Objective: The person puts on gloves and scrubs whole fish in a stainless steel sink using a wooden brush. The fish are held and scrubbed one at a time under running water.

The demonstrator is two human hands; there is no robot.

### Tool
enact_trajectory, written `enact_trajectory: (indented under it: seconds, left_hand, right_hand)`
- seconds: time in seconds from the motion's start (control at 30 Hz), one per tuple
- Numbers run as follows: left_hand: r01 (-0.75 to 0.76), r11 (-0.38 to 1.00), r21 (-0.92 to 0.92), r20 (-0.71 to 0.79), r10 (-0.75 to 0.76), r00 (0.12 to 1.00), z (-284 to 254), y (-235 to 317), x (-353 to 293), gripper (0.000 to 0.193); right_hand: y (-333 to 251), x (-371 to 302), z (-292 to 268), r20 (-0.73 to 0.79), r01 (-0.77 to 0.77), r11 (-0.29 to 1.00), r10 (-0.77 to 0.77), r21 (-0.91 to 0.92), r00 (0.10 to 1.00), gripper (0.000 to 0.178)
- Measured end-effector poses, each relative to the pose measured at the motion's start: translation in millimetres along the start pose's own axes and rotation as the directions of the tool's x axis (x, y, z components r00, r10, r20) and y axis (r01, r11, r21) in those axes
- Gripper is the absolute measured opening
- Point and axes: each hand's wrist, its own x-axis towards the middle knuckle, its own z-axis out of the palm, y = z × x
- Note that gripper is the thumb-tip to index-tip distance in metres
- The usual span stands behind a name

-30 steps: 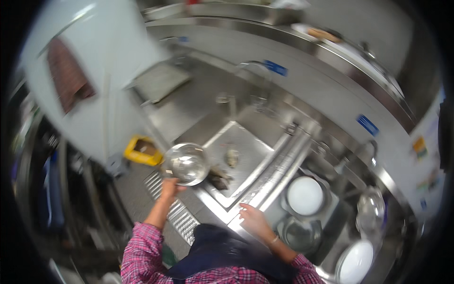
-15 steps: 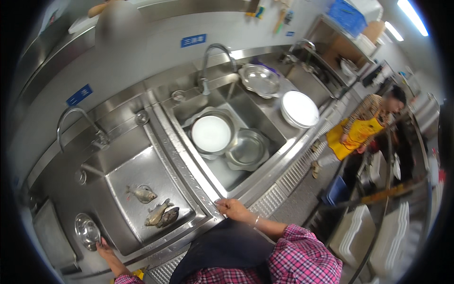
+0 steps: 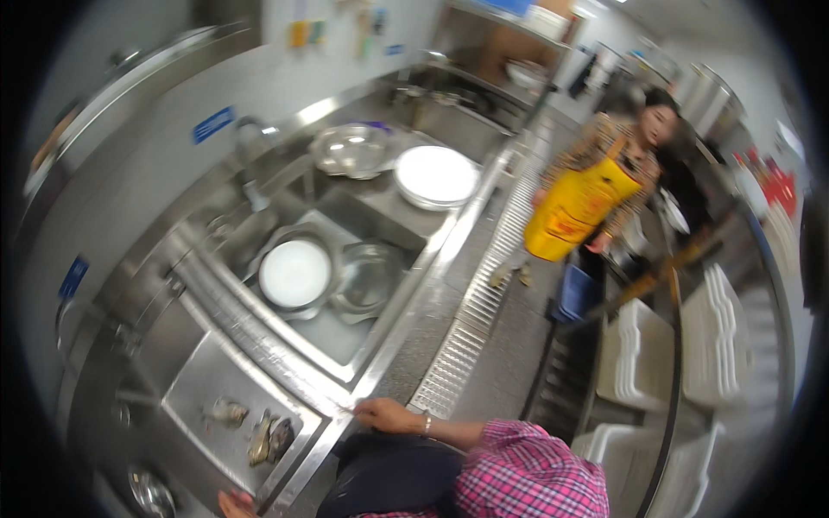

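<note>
At the sink's front corner my right hand (image 3: pixel 385 415) rests against the steel rim (image 3: pixel 342 404), its fingers curled together. Whatever may be between them is hidden. My left hand (image 3: pixel 237 504) shows at the lower edge, blurred, with fingers apart and nothing visible in them. A shiny metal bowl (image 3: pixel 151 493) stands on the counter to its left, apart from the hand. In the left basin (image 3: pixel 194 380) lie several fish: a pale one (image 3: pixel 227 413) and, nearer me, a yellowish one (image 3: pixel 260 439) beside a dark one (image 3: pixel 280 439).
The middle basin holds water, a white bowl (image 3: pixel 295 272) inside a metal pan and another metal pan (image 3: pixel 367 281). Stacked white plates (image 3: pixel 436 176) and metal dishes (image 3: pixel 351 150) stand behind. A person in a yellow apron (image 3: pixel 583 211) stands in the aisle beside racks of white trays (image 3: pixel 635 354).
My view has swung to the right, so the sinks sit further left. My left hand has let go of the metal bowl and come away from it. The right hand stays at the rim.
</note>
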Motion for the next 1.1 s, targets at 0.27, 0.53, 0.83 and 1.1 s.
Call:
enact_trajectory:
  seconds: [0.27, 0.53, 0.83, 1.1]
  left_hand:
    - [-0.111, 0.955, 0.275, 0.48, -0.037, 0.876, 64, -14, -84, 0.029]
    - [-0.355, 0.882, 0.309, 0.77, -0.013, 0.637, 92, 29, -100, 0.037]
    - [-0.414, 0.765, 0.494, 0.837, -0.289, 0.464, 101, -3, -117, 0.034]
    - [-0.373, 0.777, 0.507, 0.843, -0.356, 0.404, 102, -63, -143, 0.041]
  right_hand:
    - [97, -49, -4, -0.331, -0.198, 0.75, 0.491, 0.631, 0.806, 0.034]
    - [263, -259, -51, -0.261, 0.545, 0.287, 0.957, 0.788, -0.125, 0.035]
    - [158, -366, -84, -0.45, 0.468, 0.48, 0.874, 0.742, -0.183, 0.07]
    - [242, -408, 35, -0.433, 0.553, 0.465, 0.88, 0.691, -0.198, 0.068]
